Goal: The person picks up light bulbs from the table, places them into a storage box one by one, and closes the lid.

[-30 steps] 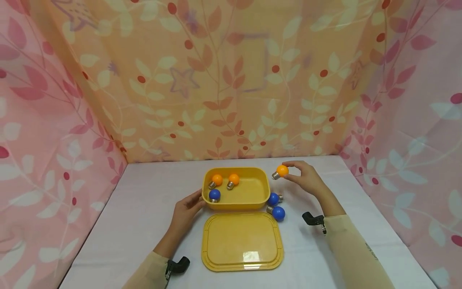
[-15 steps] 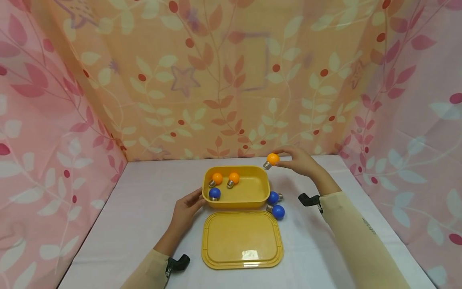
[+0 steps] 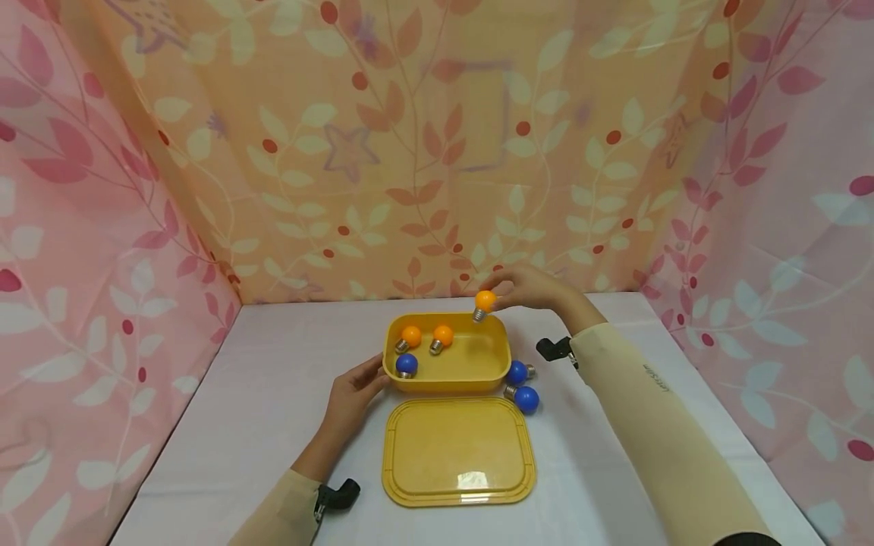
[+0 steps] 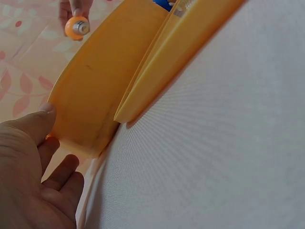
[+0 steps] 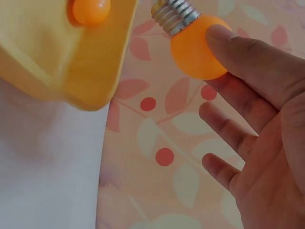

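Observation:
My right hand (image 3: 529, 288) pinches the round part of an orange light bulb (image 3: 485, 301) between thumb and index finger, its metal screw base pointing down. This bulb is above the back right rim of a yellow plastic box (image 3: 478, 379); the right wrist view shows the other fingers spread apart from it. At the box's left end, my left hand (image 3: 351, 390) holds the front left corner, the thumb (image 4: 35, 124) touching the wall and the fingertips partly hidden. Inside the box lie two orange bulbs (image 3: 411, 337) and a blue bulb (image 3: 406, 365), toward the left.
In front of the box, a yellow lid (image 3: 459, 453) lies flat on the white tabletop (image 3: 259, 394). Two blue bulbs (image 3: 526, 400) rest by the box's right end, near the lid's back right corner. Patterned cloth (image 3: 423, 152) hangs behind and at both sides.
Holding the orange bulb, my right hand has moved left and slightly up, from beside the box to over its back right rim. The left hand stays at the box's corner.

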Demonstrator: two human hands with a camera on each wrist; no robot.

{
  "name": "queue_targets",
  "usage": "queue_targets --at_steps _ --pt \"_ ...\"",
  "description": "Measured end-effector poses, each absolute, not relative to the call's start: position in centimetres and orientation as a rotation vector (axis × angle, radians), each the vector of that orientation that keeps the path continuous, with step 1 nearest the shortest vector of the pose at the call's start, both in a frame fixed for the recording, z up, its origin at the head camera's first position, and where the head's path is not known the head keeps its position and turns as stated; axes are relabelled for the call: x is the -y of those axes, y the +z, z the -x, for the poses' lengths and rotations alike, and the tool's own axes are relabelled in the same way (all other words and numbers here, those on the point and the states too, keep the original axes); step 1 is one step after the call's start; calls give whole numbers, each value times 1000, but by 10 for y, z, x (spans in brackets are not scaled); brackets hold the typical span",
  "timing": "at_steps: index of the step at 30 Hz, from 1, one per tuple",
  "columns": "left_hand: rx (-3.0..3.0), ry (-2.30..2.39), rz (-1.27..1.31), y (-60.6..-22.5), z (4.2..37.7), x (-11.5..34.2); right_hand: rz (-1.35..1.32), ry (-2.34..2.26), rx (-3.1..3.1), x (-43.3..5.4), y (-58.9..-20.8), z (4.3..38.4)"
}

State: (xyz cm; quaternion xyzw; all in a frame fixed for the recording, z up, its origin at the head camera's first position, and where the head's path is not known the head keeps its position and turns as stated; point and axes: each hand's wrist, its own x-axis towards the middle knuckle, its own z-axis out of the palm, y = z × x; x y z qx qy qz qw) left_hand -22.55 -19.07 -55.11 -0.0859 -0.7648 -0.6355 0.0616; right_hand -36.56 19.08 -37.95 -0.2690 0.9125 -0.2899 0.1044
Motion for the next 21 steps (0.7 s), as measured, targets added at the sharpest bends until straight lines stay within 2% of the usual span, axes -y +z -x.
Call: queue_targets --at_steps 13,21 --pt "2356 -1879 195 -554 226 189 794 -777 -2565 -169 -409 376" --pt "2357 -1836 241 -553 227 193 786 -826 -2548 -163 -430 377"
